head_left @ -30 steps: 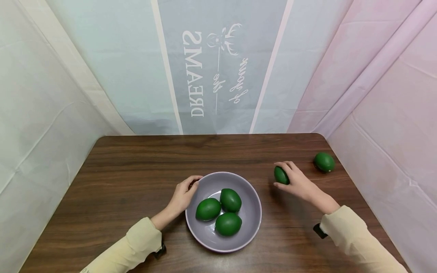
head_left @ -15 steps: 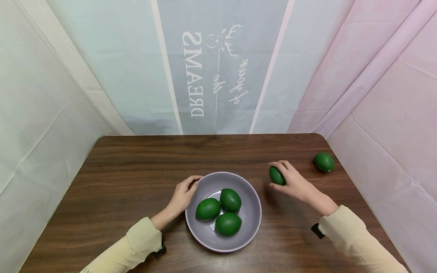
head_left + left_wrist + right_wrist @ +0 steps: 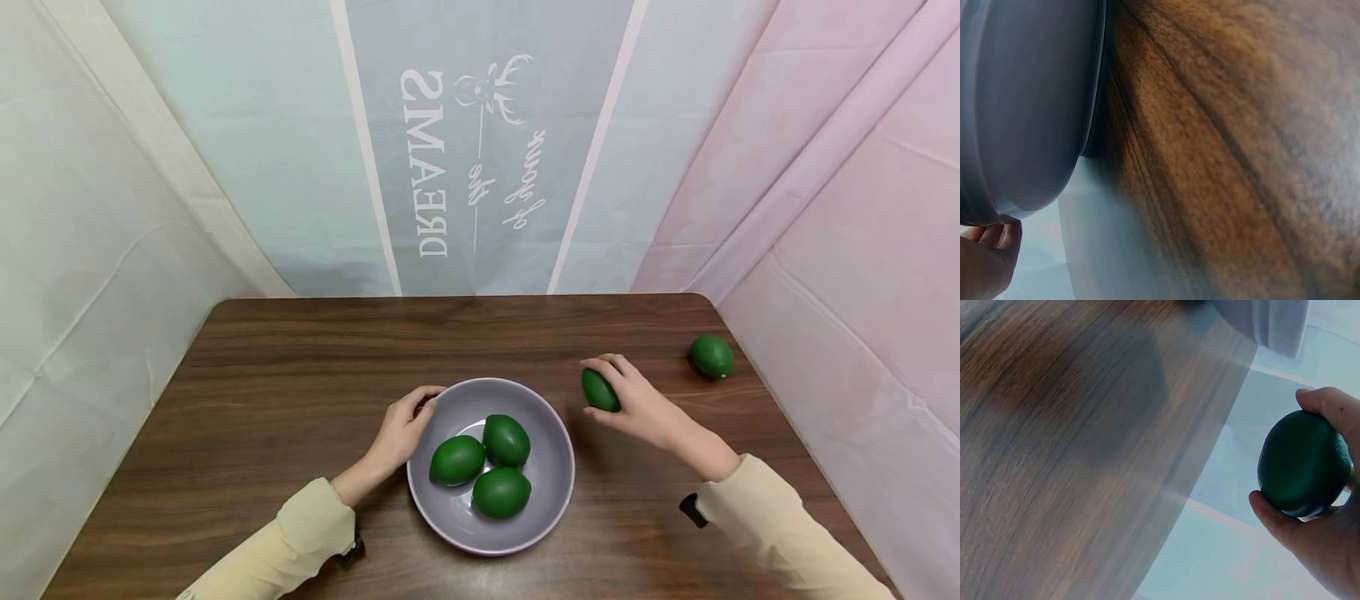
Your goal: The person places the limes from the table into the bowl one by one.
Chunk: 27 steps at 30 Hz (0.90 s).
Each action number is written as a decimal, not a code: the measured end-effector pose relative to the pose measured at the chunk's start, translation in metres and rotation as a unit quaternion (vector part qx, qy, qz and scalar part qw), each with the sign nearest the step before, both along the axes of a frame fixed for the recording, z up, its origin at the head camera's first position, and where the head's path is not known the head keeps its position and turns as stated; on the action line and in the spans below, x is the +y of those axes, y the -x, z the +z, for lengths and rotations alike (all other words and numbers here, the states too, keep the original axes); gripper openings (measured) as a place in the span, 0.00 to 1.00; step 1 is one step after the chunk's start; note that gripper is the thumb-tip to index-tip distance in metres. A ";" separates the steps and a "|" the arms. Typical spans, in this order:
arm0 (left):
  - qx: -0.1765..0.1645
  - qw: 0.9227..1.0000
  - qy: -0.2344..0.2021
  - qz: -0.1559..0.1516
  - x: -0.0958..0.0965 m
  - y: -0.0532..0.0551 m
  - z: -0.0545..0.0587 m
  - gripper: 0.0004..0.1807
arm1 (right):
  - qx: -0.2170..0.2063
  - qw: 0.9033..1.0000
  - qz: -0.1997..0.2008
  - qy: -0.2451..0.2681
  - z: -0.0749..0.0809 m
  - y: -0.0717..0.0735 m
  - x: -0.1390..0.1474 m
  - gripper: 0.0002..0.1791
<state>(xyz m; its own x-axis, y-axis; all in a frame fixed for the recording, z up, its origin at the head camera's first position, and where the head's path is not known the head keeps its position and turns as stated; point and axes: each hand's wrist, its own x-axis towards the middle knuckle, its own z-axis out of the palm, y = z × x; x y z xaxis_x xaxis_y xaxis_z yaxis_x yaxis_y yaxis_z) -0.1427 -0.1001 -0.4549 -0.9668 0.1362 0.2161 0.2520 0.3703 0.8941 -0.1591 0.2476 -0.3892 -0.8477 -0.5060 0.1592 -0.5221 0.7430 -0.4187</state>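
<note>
Gripping a smooth green fruit (image 3: 600, 391) above the tabletop (image 3: 337, 350) with the right hand (image 3: 637, 406), right of the bowl (image 3: 551, 467); holding that at far left with the left hand (image 3: 400, 431). Could slip if pinched loosely, or bounce off the three fruits (image 3: 502, 492) inside if dropped high.

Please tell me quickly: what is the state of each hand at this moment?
Left hand: holding the bowl at its rim.
Right hand: closed around a green fruit, outside the bowl.
</note>
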 end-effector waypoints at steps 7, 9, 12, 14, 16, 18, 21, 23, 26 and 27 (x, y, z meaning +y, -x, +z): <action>0.000 1.000 -0.005 0.000 0.000 -0.001 -0.001 0.10 | 0.012 1.000 0.011 0.002 0.000 -0.004 -0.005 0.34; 0.002 1.000 0.002 0.000 0.000 -0.001 -0.002 0.10 | 0.015 1.000 0.013 0.003 0.001 -0.005 -0.006 0.34; 0.008 1.000 0.005 -0.002 -0.001 -0.001 -0.003 0.10 | 0.019 1.000 0.016 0.006 0.002 -0.007 -0.008 0.34; 0.011 1.000 0.008 -0.003 -0.001 -0.001 -0.004 0.10 | 0.021 1.000 0.018 0.007 0.002 -0.008 -0.010 0.34; 0.013 1.000 0.010 -0.003 -0.001 -0.001 -0.005 0.10 | 0.021 1.000 0.020 0.008 0.003 -0.009 -0.012 0.34; 0.015 1.000 0.010 -0.003 -0.001 -0.002 -0.006 0.10 | 0.023 0.999 0.023 0.008 0.003 -0.011 -0.013 0.34; 0.017 1.000 0.007 -0.005 -0.002 -0.002 -0.008 0.10 | 0.027 0.999 0.029 0.010 0.004 -0.014 -0.016 0.34; 0.018 1.000 0.005 -0.006 -0.002 -0.002 -0.009 0.10 | 0.029 0.999 0.034 0.009 0.005 -0.016 -0.018 0.34; 0.019 1.000 0.010 -0.005 -0.001 -0.003 -0.010 0.10 | 0.028 0.999 0.038 0.007 0.006 -0.018 -0.020 0.35; 0.020 1.000 0.011 -0.004 -0.001 -0.003 -0.010 0.10 | 0.028 0.999 0.039 0.007 0.007 -0.019 -0.021 0.35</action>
<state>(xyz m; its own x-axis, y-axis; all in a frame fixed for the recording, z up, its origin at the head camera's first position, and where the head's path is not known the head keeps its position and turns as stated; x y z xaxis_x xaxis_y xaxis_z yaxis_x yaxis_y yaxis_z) -0.1402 -0.1014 -0.4646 -0.9564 0.1494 0.2509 0.2901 0.3880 0.8748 -0.1399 0.2267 -0.3824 -0.7952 -0.5680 0.2122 -0.6012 0.6936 -0.3968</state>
